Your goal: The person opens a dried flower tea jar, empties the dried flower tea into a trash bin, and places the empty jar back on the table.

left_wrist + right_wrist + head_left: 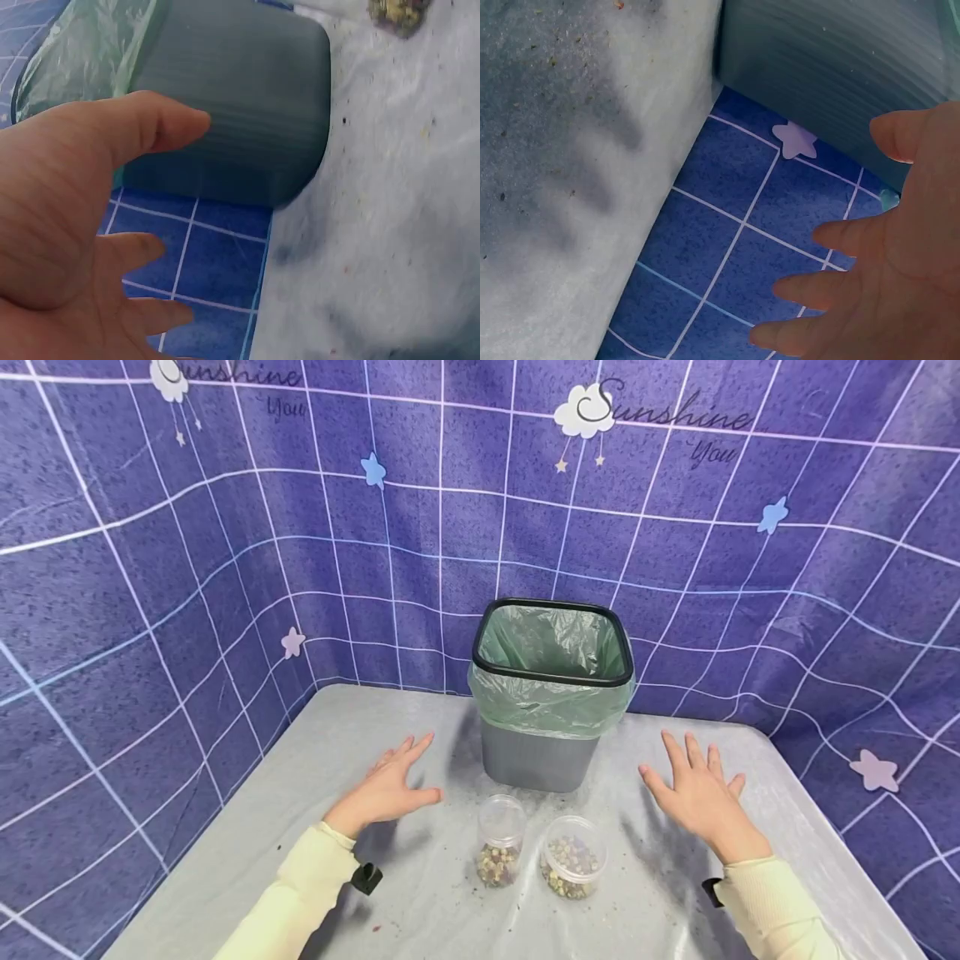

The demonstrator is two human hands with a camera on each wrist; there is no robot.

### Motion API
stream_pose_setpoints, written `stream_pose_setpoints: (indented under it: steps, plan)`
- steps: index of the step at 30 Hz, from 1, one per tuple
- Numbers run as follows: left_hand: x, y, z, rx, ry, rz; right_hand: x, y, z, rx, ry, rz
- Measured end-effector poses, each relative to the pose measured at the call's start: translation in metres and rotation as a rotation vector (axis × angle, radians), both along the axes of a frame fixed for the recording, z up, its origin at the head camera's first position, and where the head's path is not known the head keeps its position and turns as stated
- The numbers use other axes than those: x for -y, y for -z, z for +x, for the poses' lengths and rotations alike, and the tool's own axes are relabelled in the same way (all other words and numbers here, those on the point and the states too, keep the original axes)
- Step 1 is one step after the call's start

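My left hand (386, 789) hovers over the table left of the bin, fingers spread and holding nothing. On the other side my right hand (699, 793) is likewise spread, its palm down and nothing in it. Between them stands a grey trash bin (536, 758) with a black rim and a green plastic liner (551, 706) folded over its edge. In front of the bin are two clear plastic jars: a taller jar (500, 843) on the left and a wider, round jar (573, 857) on the right, both with small dried pieces, yellowish and brown, in the bottom.
The pale grey table (420, 893) carries scattered crumbs and small dark specks. A purple-blue curtain (420, 543) with white grid lines, stars and clouds hangs behind the bin and along both sides. Each wrist wears a small black device (367, 878) at the cuff.
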State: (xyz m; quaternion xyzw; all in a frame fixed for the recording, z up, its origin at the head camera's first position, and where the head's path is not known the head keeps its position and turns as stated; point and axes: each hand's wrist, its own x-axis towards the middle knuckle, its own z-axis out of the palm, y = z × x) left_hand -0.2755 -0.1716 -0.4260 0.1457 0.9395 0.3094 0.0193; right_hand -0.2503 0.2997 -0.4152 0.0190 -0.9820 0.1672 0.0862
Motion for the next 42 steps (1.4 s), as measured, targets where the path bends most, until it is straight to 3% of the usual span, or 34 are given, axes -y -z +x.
stream_pose_setpoints:
  steps: [9, 19, 28, 42]
  plan:
    - [-0.017, -0.001, 0.017, 0.042, 0.178, 0.027, 0.002, 0.001, 0.0, 0.002, -0.002, 0.003]
    - [-0.036, 0.001, 0.029, 0.075, 0.316, 0.055, 0.006, -0.001, 0.003, -0.01, -0.005, 0.002]
    - [-0.047, 0.006, 0.032, 0.086, 0.38, 0.107, 0.009, 0.0, 0.006, -0.017, -0.005, 0.0]
    - [-0.064, 0.025, 0.035, 0.155, 0.427, 0.235, 0.017, 0.005, 0.006, -0.013, -0.016, 0.003]
